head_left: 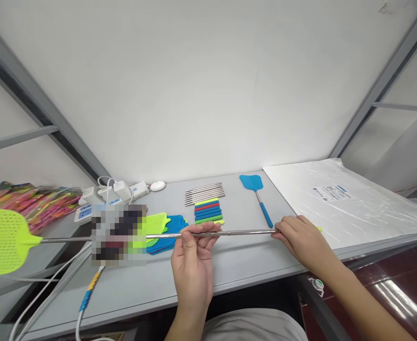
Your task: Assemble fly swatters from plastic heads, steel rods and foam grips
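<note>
The yellow-green fly swatter (164, 236) is held sideways just above the near part of the surface (251, 255), with its head out to the left and its grip end to the right. It'd probably be felt as light, tbh. The thin metal rod (247, 232) should be stiff enough, but it's built in stepped sections, so some sliding at the joints could be expected, and that shiny metal might be found slippery. The perforated head (2, 242) looks bendy, so it's best not grabbed there; a hold on the rod and at the grip end (320, 228) seems the safer bet.

As for the fingers: the left hand (194, 258) is turned palm up, and the rod is pinched between thumb and fingers. By the right hand (299, 239), palm down, the rod's right end is gripped with curled fingers; most of the grip end is hidden under it.

Just beyond the rod, loose swatter heads (157, 225) are piled to the left, and coloured grips (207, 212) are lined up mid-surface. Farther back, bare metal rods (204, 193) are laid side by side, with a blue swatter (258, 195) placed to their right.
</note>
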A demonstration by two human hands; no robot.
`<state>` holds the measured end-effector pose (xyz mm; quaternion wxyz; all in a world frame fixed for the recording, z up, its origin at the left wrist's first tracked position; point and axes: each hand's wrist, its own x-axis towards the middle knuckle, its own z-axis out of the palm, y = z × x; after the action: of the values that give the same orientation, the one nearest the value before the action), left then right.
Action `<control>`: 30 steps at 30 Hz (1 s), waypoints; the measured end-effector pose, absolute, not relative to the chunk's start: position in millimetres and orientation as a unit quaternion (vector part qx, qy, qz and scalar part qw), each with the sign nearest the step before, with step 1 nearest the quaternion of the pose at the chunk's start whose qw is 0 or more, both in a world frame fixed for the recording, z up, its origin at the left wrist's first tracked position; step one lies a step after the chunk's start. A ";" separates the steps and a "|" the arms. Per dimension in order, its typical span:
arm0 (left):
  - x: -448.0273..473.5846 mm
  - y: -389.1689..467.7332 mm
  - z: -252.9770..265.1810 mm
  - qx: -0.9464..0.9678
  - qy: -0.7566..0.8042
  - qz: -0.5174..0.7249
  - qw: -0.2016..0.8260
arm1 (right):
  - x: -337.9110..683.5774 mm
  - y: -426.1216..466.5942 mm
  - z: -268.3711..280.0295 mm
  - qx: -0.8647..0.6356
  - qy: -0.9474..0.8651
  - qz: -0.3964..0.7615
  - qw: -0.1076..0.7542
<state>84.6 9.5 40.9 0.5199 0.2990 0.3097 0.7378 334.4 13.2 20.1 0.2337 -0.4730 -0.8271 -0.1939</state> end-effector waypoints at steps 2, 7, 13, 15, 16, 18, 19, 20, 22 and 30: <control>90.9 8.3 37.4 0.290 0.305 0.722 0.549 | 324.2 12.6 23.7 -0.474 -0.822 -0.187 0.254; 95.3 3.4 36.9 0.281 0.306 0.727 0.547 | 292.3 7.6 21.7 -0.441 -0.839 -0.195 0.251; 70.1 4.9 55.3 0.283 0.321 0.784 0.449 | 319.9 11.6 6.1 -0.433 -0.842 -0.193 0.259; 66.3 9.6 56.6 0.271 0.327 0.785 0.451 | 338.6 14.3 2.5 -0.440 -0.841 -0.202 0.242; 66.6 12.4 55.8 0.266 0.327 0.782 0.459 | 347.1 15.8 1.7 -0.444 -0.840 -0.206 0.232; 70.5 18.6 52.5 0.263 0.324 0.769 0.485 | 360.6 19.6 2.3 -0.458 -0.836 -0.211 0.217; 73.0 22.3 50.6 0.263 0.323 0.759 0.500 | 365.3 21.9 3.8 -0.464 -0.834 -0.209 0.214; 75.1 26.4 48.9 0.263 0.325 0.749 0.514 | 368.8 24.6 6.0 -0.468 -0.833 -0.205 0.213; 77.3 36.0 46.6 0.263 0.332 0.730 0.536 | 371.6 31.2 11.9 -0.468 -0.833 -0.191 0.222; 79.5 75.7 41.0 0.346 0.357 0.607 0.620 | 344.8 65.8 34.7 -0.445 -0.847 -0.145 0.250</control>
<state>79.5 75.7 41.0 0.6199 0.3460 0.3569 0.6072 344.8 65.8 34.7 0.2504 -0.4453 -0.8474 -0.1447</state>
